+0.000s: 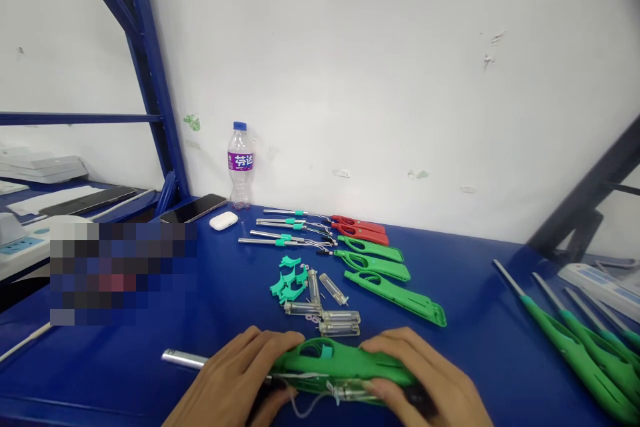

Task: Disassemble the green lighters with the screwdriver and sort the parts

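Just on the near side of the group of clear cartridges [341, 315], a green lighter casing [353, 361] lies between both hands: the left hand [235, 373] is clamped on its left part, beside the metal tube [184, 359], and the right hand [425, 370] grips its right end. Teal pieces [289, 277] lie just left of the cartridges, green shells [395, 295] beyond and right, and a bottle [241, 177] well beyond and left.
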The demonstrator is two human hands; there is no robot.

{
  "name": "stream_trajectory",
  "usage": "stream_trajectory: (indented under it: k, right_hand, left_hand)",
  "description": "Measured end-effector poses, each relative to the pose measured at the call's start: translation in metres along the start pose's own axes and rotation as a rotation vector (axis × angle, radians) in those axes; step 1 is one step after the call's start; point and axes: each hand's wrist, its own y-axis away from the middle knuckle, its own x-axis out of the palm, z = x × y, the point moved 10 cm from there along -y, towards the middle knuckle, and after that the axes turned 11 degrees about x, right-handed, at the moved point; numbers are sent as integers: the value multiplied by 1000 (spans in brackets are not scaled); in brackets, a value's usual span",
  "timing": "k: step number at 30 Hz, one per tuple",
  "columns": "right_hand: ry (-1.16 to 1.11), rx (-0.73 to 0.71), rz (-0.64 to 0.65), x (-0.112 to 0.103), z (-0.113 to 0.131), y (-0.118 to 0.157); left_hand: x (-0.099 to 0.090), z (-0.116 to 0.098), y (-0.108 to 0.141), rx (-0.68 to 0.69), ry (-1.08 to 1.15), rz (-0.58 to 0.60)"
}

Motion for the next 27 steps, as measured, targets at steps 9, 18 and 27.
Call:
stream_trajectory:
  k: [9,18,27]
  right_hand:
    - [153,135,-229,-70,-55,26]
    - [188,243,-228,-55,-62,24]
    - [217,244,-252,-49,-54,24]
  left_hand:
    - [6,-2,-5,33,42,84]
    - [14,-1,-2,57,66,147]
    - [12,-1,-6,-19,161,148]
